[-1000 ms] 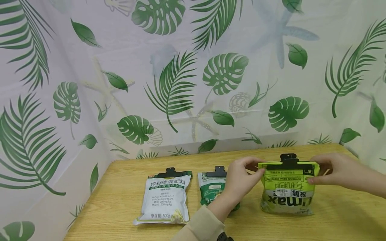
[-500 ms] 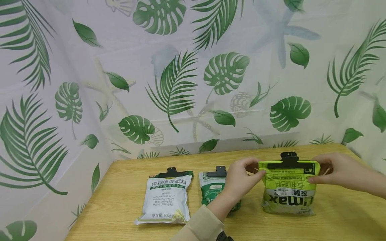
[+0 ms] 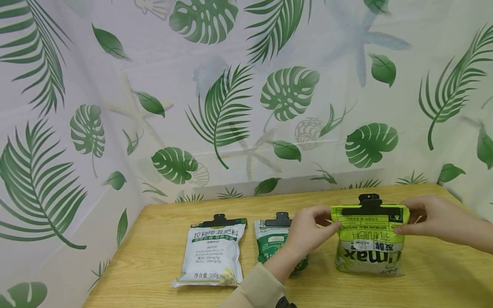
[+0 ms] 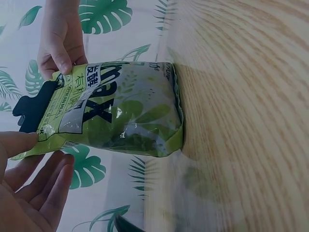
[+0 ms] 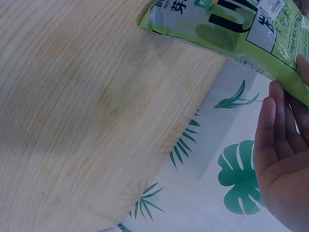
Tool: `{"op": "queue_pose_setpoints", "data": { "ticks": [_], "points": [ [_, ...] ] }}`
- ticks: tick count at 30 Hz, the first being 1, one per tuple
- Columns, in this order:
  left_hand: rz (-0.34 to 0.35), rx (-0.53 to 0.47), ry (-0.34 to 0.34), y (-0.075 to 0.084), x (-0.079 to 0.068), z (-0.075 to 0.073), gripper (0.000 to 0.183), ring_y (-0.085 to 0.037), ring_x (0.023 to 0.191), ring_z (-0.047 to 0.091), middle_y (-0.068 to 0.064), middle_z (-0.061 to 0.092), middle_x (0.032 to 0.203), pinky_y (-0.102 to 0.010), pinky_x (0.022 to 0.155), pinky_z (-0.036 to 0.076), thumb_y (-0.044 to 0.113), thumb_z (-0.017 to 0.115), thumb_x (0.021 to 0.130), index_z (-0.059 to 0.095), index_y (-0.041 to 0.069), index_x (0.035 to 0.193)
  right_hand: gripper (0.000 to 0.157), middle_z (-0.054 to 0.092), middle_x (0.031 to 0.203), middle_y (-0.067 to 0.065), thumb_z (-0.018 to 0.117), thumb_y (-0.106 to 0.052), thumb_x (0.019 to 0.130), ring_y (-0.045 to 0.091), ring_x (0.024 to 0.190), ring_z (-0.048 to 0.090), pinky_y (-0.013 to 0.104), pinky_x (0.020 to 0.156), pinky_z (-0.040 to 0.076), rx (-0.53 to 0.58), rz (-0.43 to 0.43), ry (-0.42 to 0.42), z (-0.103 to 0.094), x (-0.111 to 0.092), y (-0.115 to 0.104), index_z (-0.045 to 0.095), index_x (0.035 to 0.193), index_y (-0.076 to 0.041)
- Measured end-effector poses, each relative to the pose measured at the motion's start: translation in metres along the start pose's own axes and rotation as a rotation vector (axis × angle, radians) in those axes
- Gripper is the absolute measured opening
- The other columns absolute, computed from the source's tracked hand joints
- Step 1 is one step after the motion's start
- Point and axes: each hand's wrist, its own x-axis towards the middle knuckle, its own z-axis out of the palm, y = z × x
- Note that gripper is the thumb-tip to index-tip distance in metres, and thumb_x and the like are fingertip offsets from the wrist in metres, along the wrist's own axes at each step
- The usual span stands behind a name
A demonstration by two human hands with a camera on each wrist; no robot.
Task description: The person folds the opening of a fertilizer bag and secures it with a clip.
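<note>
A bright yellow-green fertilizer bag (image 3: 369, 239) stands upright on the wooden table, its printing upside down. A black clip (image 3: 369, 205) runs across its top edge. My left hand (image 3: 308, 229) pinches the top left corner, thumb in front and fingers behind. At the opposite corner, my right hand (image 3: 433, 218) holds the bag the same way. The left wrist view shows the bag (image 4: 130, 108) sideways with its bottom against the tabletop. In the right wrist view, the thumb of my right hand (image 5: 285, 159) lies on the bag's face, partly cut off by the frame.
To the left lies a white fertilizer bag (image 3: 211, 254) with a black clip. A smaller green-and-white bag (image 3: 269, 239), also clipped, is partly hidden behind my left forearm. Leaf-patterned cloth (image 3: 246, 107) covers the walls behind the wooden table (image 3: 135, 256).
Both hands stay at the bag's top corners. The bag stays almost in place; my left hand has shifted very slightly downward.
</note>
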Motion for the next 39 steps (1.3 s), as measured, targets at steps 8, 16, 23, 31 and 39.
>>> {"op": "queue_pose_setpoints", "data": {
  "ticks": [8,16,23,31,39],
  "points": [
    [-0.056,-0.001,-0.017,0.0004,-0.0002,0.0019,0.021,0.004,0.08,0.06,0.013,0.065,0.092,-0.018,0.066,0.05,0.03,0.073,0.084,0.07,0.023,0.104,0.034,0.061,0.069,-0.006,0.08,-0.033,0.074,0.002,0.059,0.054,0.023,0.055,0.046,0.025,0.003,-0.004,-0.0001,-0.0005,-0.0023,0.057,0.08,-0.009],
    [-0.059,0.004,-0.066,-0.0023,0.0022,0.006,0.013,0.003,0.077,0.06,0.015,0.066,0.088,-0.017,0.063,0.049,0.031,0.072,0.084,0.07,0.025,0.095,0.043,0.054,0.062,-0.006,0.081,-0.033,0.072,0.003,0.054,0.046,0.023,0.05,0.039,0.003,-0.008,0.024,0.0024,0.0005,-0.0029,0.044,0.071,-0.011],
    [-0.102,0.037,-0.093,-0.0043,0.0026,0.009,0.018,0.003,0.073,0.058,0.014,0.063,0.084,-0.019,0.062,0.049,0.037,0.076,0.08,0.065,0.023,0.084,0.04,0.053,0.061,-0.007,0.081,-0.031,0.073,0.003,0.053,0.044,0.023,0.048,0.037,0.021,-0.021,0.026,0.0025,0.0021,-0.0018,0.046,0.072,-0.011],
    [-0.104,0.049,-0.113,-0.0057,0.0044,0.0097,0.021,0.004,0.072,0.058,0.016,0.062,0.082,-0.019,0.064,0.05,0.034,0.079,0.076,0.063,0.024,0.084,0.043,0.05,0.061,-0.006,0.081,-0.031,0.073,0.003,0.053,0.041,0.023,0.048,0.035,0.021,-0.017,0.039,0.0016,0.005,-0.001,0.043,0.07,-0.011],
    [-0.111,-0.01,-0.139,-0.0071,0.005,0.009,0.024,0.002,0.073,0.061,0.016,0.061,0.085,-0.019,0.061,0.051,0.026,0.082,0.074,0.063,0.023,0.09,0.045,0.048,0.058,-0.006,0.08,-0.031,0.074,0.003,0.051,0.036,0.023,0.048,0.029,0.017,-0.017,0.041,0.0019,0.009,0.0005,0.04,0.068,-0.011]
  ]
}}
